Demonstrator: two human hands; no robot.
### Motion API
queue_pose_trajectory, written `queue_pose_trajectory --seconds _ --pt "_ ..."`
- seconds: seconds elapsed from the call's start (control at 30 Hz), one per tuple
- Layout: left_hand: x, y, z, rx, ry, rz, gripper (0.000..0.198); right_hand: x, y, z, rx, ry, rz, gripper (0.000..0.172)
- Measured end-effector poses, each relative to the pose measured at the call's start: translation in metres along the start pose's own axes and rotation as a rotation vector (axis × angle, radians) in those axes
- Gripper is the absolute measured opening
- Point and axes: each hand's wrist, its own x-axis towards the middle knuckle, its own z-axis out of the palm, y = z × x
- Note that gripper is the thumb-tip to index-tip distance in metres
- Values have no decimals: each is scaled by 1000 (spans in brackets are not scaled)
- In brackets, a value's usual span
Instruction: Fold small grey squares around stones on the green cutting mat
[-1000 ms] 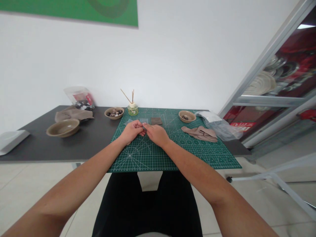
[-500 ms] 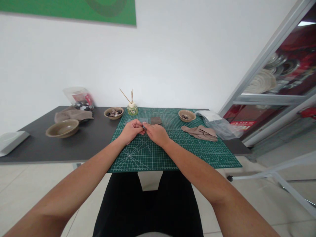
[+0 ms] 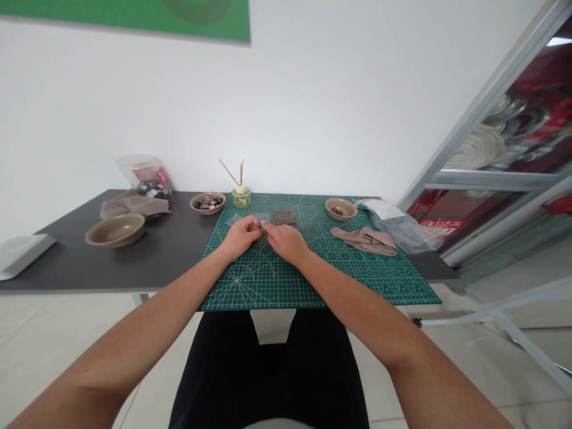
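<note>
My left hand (image 3: 241, 237) and my right hand (image 3: 286, 241) meet over the green cutting mat (image 3: 250, 286), fingertips pinched together. Between them is a small grey piece (image 3: 263, 227), mostly covered by the fingers, so its kind is unclear. Just beyond the hands, grey sheet pieces (image 3: 261, 217) lie flat on the mat. To their right is a brown square sheet (image 3: 285, 217). On the right of the mat stands a tan bowl (image 3: 341, 209) with a few dark stones, and nearer lies a crumpled brown cloth (image 3: 364, 239).
A tan bowl of stones (image 3: 208, 203) and a reed diffuser (image 3: 241, 195) stand at the back. Further left are another tan bowl (image 3: 115, 230), a brown cloth (image 3: 134, 206), a bag of stones (image 3: 145, 176) and a white device (image 3: 24, 253). A plastic bag (image 3: 397, 223) lies right.
The view has shifted slightly. Both hands stay together around the small grey piece, with only a slight change in the fingers.
</note>
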Motion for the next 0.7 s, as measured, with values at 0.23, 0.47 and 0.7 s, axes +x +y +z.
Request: queue_pose_trajectory --seconds 0.23,0.47,0.7 --pt "-1 5 0 -101 31 -54 22 -1 1 -2 -17 -8 41 46" --pt "-1 6 1 -134 15 -74 22 -1 1 -3 -28 -7 29 46" --pt "-1 7 1 -188 50 -91 30 -2 4 -1 -12 -2 48 45"
